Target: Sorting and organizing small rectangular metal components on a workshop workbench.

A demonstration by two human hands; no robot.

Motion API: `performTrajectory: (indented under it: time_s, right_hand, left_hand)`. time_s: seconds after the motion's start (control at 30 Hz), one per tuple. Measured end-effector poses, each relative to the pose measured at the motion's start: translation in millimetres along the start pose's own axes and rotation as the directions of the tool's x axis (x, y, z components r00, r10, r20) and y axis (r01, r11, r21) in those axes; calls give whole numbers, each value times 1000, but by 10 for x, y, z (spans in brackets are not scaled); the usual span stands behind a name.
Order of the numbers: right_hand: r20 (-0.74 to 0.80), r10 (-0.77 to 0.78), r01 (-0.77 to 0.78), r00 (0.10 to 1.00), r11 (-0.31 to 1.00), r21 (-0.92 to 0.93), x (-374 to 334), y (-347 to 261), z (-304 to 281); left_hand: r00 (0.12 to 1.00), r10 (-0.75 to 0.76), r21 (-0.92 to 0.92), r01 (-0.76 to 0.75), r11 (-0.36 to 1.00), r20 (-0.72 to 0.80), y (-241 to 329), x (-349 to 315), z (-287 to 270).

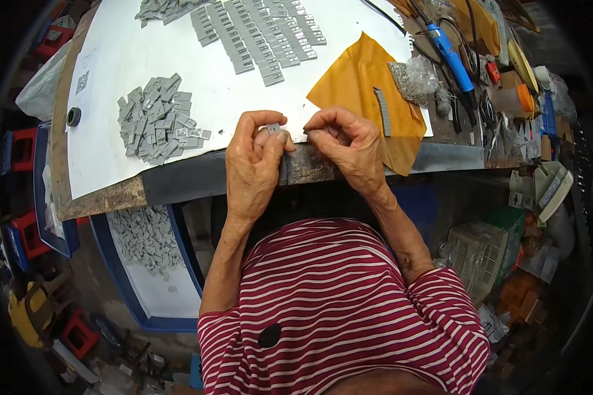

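At the table's front edge (306, 164), my left hand (252, 164) pinches a small flat grey piece (273, 129) between thumb and fingers. Close beside it, on the right, my right hand (354, 148) is closed with thumb and fingertips together. A tiny dark bit shows at those fingertips, too small to name. Left of my hands lies a loose pile of similar grey pieces (155, 122) on white paper (105, 155). Farther back, more grey pieces (244, 39) are laid out in slanting rows.
An orange-yellow sheet (349, 79) with a short grey strip (382, 112) on it lies to the right, next to a plastic bag of small parts (412, 82). Beyond are a blue corded tool (449, 58) and cables. Below the table's left side, a blue-rimmed tray (153, 322) holds more grey pieces.
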State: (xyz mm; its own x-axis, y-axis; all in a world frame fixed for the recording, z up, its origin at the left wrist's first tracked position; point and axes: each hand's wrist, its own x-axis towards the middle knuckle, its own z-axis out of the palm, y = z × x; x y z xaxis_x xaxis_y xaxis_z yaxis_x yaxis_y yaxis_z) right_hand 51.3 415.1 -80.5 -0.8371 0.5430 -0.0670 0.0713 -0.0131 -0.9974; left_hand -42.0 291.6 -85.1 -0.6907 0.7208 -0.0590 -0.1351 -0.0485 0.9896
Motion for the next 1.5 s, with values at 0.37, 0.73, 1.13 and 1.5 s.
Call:
performTrajectory:
  time_s: [0.37,0.73,1.13,1.5]
  right_hand:
    - [-17,8,-8,1000,999,45,19,43,-56]
    - [93,4,-4,996,1000,-4,43,42,-86]
    - [135,105,-110,985,994,26,73,105,-60]
    - [256,193,-206,947,978,22,112,142,-108]
  left_hand:
    - [998,61,22,-61,998,15,-47,28,57]
    - [998,-67,36,67,997,-6,-38,9,18]
    - [994,107,185,-99,978,-34,-78,1,11]
    - [999,38,112,-40,993,18,-84,46,-49]
